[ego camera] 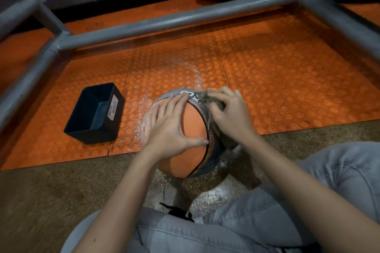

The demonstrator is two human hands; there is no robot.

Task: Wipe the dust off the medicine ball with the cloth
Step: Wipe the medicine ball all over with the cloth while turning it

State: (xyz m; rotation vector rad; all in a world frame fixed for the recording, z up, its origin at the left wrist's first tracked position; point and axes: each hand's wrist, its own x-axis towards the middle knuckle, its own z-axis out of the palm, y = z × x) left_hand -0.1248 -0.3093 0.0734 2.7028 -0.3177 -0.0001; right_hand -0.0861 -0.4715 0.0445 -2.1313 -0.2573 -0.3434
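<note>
so the medicine ball (191, 129) is sitting right on the edge where the orange studded mat (287, 88) meets the brown speckled floor (61, 191), just in front of the person's knees in light jeans (329, 181); it's orange with a dark patterned band running over the top and down the right side; left hand (170, 121) is laid flat on the orange part, fingers spread and straight, thumb stuck out toward the band, so pressing down on it and not wrapped round anything; right hand (230, 113) has its fingers curled over a grey cloth (205, 97), bunching it against the band on the ball's upper right, with a bit of cloth hanging out below the palm; there's white dust (198, 76) scattered on the mat in an arc beyond and left of the ball, and more on the floor under it; a black bin labelled WASTE BASKET (92, 135) sits on the mat off to the left, apart from the ball; a grey metal tube frame (164, 23) runs around the far side of the mat
</note>
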